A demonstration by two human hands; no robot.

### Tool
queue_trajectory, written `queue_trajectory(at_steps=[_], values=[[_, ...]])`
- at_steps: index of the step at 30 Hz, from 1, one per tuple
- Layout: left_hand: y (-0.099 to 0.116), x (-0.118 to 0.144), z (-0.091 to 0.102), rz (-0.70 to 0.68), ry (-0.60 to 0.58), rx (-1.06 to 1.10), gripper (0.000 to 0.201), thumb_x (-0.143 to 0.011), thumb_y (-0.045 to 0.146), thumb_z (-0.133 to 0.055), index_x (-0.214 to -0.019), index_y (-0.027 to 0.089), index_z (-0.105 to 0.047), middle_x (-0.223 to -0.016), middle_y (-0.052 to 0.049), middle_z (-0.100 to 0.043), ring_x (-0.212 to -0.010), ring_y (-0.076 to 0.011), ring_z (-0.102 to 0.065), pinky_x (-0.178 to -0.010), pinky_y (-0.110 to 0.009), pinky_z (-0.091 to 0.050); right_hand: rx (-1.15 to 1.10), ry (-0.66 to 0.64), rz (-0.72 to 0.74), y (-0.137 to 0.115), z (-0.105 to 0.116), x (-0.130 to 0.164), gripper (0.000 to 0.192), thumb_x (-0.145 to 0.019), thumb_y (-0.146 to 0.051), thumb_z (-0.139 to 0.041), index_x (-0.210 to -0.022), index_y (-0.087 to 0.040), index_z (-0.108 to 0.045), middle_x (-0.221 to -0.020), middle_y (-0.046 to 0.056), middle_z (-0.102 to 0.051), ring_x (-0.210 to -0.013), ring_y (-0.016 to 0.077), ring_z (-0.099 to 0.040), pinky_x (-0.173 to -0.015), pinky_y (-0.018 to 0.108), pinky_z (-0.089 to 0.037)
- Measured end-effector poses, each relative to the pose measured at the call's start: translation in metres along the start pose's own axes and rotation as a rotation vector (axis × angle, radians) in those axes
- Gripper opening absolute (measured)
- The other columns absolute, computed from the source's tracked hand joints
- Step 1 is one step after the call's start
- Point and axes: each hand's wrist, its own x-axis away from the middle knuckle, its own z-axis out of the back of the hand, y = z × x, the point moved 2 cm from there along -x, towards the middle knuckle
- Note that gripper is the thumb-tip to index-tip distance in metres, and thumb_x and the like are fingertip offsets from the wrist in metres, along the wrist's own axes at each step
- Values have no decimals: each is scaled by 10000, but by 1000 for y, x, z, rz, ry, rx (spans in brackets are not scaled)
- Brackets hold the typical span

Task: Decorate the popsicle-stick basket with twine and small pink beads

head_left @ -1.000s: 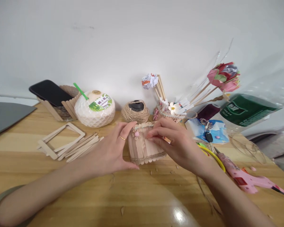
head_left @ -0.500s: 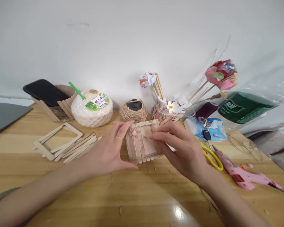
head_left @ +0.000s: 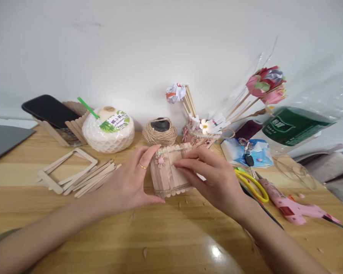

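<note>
In the head view, the craft-stick box was in front of you at the middle of the wooden table, its slatted face turned towards you. Your left hand was clamped on its left side, a finger at the top edge and the thumb by the lower corner. Your right hand had its fingertips drawn together against the slatted face; you couldn't tell from this angle whether they pinched anything. The two hands were apart, with part of the box between them. A small flower with a pink centre sat near the box's upper left corner, close to your left fingers.

Behind the box stood the twine ball, with the wrapped coconut to its left. Loose sticks lay beside your left forearm, next to a stick frame. Beyond your right wrist were a yellow handle and the pink glue gun.
</note>
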Motion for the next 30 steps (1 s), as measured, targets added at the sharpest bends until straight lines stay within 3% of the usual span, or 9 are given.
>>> queue_trajectory(at_steps=[4, 11, 30], values=[[0, 0, 0, 11, 7, -4, 1035, -560, 464, -767, -1346, 265, -123, -1242, -154, -371, -1119, -373, -450, -886, -567, -422, -19, 34, -45, -1, -2, 2, 105, -842, -136, -541, -908, -151, -622, -874, 70, -601, -801, 141, -574, -691, 275, -497], [-1, 1, -2, -9, 30, -58, 1058, -566, 464, -765, -1353, 268, -86, -1239, -141, -356, -1142, -354, -423, -924, -556, -400, 90, 123, 21, -8, -8, 4, 68, -829, -128, -550, -845, -147, -613, -807, 58, -600, -706, 130, -555, -594, 249, -486], [1, 1, -3, 8, 35, -69, 1049, -563, 487, -760, -1348, 241, -109, -1217, -149, -368, -1116, -355, -442, -887, -541, -431, 133, 153, -39, -12, -10, 5, 75, -816, -122, -554, -804, -131, -628, -753, 60, -613, -663, 135, -548, -560, 255, -478]])
